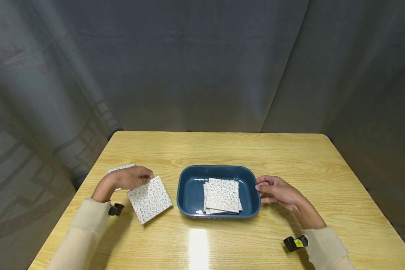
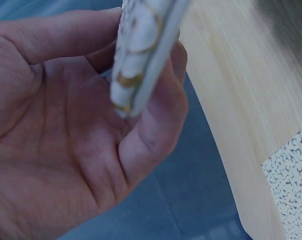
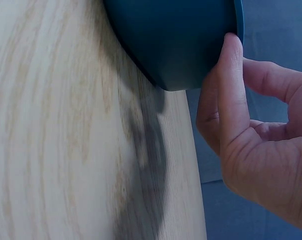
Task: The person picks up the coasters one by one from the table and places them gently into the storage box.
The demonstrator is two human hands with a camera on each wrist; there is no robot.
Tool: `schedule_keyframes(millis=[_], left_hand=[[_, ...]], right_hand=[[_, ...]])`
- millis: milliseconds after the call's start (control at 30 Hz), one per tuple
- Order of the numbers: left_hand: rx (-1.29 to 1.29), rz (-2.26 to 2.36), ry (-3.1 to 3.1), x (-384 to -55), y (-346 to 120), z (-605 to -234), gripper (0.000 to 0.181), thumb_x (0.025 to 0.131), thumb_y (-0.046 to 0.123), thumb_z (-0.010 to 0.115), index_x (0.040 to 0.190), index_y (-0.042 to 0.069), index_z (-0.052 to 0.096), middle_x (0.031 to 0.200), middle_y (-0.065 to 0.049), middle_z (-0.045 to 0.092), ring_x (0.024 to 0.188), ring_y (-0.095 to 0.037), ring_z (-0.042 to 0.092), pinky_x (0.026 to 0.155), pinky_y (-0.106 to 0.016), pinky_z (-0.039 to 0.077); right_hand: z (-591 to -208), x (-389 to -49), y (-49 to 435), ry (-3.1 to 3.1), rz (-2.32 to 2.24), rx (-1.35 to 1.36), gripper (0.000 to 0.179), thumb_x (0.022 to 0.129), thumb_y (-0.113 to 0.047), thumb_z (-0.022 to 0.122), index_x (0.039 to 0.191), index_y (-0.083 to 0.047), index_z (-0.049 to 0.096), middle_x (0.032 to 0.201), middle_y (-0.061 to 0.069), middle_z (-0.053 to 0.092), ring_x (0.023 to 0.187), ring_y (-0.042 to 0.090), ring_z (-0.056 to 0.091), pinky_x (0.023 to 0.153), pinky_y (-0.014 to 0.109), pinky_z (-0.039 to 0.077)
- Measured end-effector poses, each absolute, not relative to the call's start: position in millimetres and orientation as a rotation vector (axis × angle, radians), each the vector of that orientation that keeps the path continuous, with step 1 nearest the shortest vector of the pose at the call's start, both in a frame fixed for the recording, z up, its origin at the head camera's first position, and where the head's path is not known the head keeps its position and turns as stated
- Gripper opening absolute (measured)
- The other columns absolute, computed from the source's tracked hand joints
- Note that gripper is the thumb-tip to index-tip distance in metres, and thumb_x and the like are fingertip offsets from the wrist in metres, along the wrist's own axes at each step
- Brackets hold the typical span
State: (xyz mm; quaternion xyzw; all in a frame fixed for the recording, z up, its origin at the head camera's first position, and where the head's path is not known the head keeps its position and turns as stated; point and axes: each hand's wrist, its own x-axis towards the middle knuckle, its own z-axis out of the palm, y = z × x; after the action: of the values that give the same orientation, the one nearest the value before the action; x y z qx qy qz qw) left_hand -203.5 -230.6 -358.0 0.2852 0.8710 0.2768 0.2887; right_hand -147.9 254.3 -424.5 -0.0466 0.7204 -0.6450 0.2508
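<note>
My left hand [image 1: 129, 177] pinches a square white coaster [image 1: 150, 200] with a gold-grey pattern, tilted over the table at the left. In the left wrist view its thick edge [image 2: 143, 55] stands between thumb and fingers. A second patterned coaster [image 1: 121, 167] lies behind that hand, partly covered by it. In the middle stands a dark blue rectangular dish [image 1: 219, 216] with a loose stack of similar coasters [image 1: 222, 195] inside. My right hand [image 1: 280, 193] holds the dish's right rim, fingers against the outer wall [image 3: 190, 55].
The dish stands on a light wooden table [image 1: 290, 150] with rounded far corners. Grey-blue curtains [image 1: 202, 75] hang behind and at the sides. Each wrist carries a small black camera [image 1: 116, 209].
</note>
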Motion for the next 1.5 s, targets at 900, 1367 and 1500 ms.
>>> schedule_keyframes(millis=[900, 1367, 1500], left_hand=[[0.693, 0.993, 2.189, -215.4, -222.6, -338.7, 0.019, 0.104, 0.007, 0.045, 0.109, 0.0, 0.061, 0.093, -0.009, 0.06, 0.08, -0.021, 0.057, 0.065, -0.036, 0.053], [0.641, 1.271, 2.084, -220.2, -191.3, -335.9, 0.027, 0.107, 0.015, 0.043, 0.119, -0.002, 0.059, 0.107, -0.013, 0.065, 0.091, -0.027, 0.064, 0.077, -0.045, 0.059], [0.604, 1.31, 2.079, -219.8, -180.4, -334.5, 0.027, 0.107, 0.015, 0.044, 0.121, -0.002, 0.059, 0.108, -0.013, 0.065, 0.094, -0.026, 0.065, 0.079, -0.044, 0.059]], right_hand=[[-425.5, -147.6, 254.2, 1.968, -1.745, -0.131, 0.037, 0.1, -0.011, 0.056, 0.123, 0.015, 0.042, 0.096, 0.009, 0.057, 0.087, 0.016, 0.061, 0.075, 0.032, 0.062], [-425.2, -147.5, 255.2, 1.968, -1.75, -0.131, 0.035, 0.1, -0.01, 0.056, 0.122, 0.015, 0.042, 0.095, 0.008, 0.057, 0.086, 0.015, 0.061, 0.074, 0.032, 0.062], [-425.8, -147.3, 255.1, 1.968, -1.752, -0.132, 0.033, 0.1, -0.01, 0.056, 0.121, 0.013, 0.043, 0.094, 0.008, 0.057, 0.086, 0.014, 0.061, 0.074, 0.032, 0.062]])
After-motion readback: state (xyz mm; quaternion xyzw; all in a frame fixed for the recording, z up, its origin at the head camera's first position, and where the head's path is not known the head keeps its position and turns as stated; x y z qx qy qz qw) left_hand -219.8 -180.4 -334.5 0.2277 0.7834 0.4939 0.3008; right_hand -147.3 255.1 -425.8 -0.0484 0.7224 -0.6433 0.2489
